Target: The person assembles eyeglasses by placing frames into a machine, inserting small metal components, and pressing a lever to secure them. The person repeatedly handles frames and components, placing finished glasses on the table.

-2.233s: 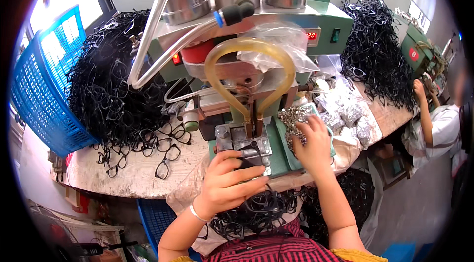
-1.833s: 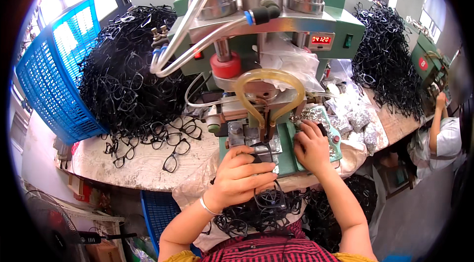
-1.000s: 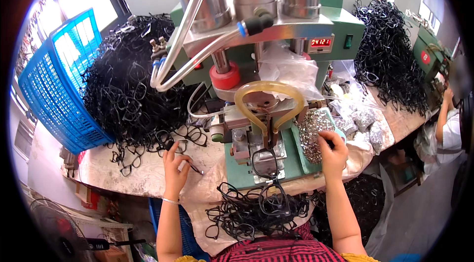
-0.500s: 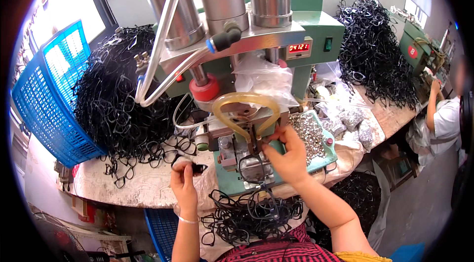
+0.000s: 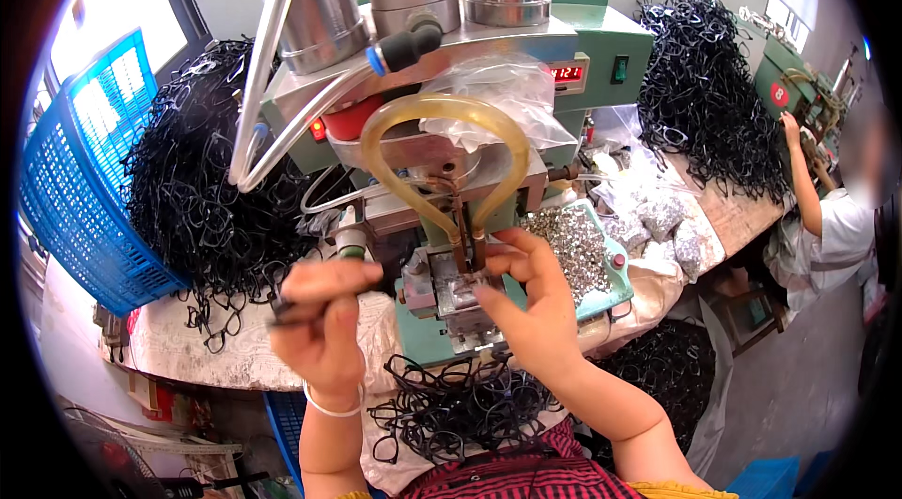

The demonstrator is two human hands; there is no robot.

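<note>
My left hand [image 5: 324,320] is raised at the left of the press fixture, smeared by motion. Its fingers are bent, with a dark blurred piece at their left side, and a forefinger reaches toward the green button [image 5: 351,252]. At the metal fixture [image 5: 458,297], my right hand [image 5: 536,302] has its thumb and fingers curled in close beside the copper-coloured tips [image 5: 467,250]. Whatever lies between those fingertips is hidden. A yellowish looped hose [image 5: 443,104] runs down to the tips. Black eyeglass frames [image 5: 460,400] lie heaped in front of the fixture.
Large heaps of black frames stand left [image 5: 202,170] and right [image 5: 700,95] of the green machine [image 5: 601,57]. A blue basket [image 5: 85,189] leans at far left. Small metal parts fill a teal tray [image 5: 615,288] beside my right hand. A co-worker [image 5: 827,226] is at far right.
My left hand has risen toward the green button. The eyeglass frame that hung at the fixture no longer shows there. My right hand stays at the fixture; the view has shifted.
</note>
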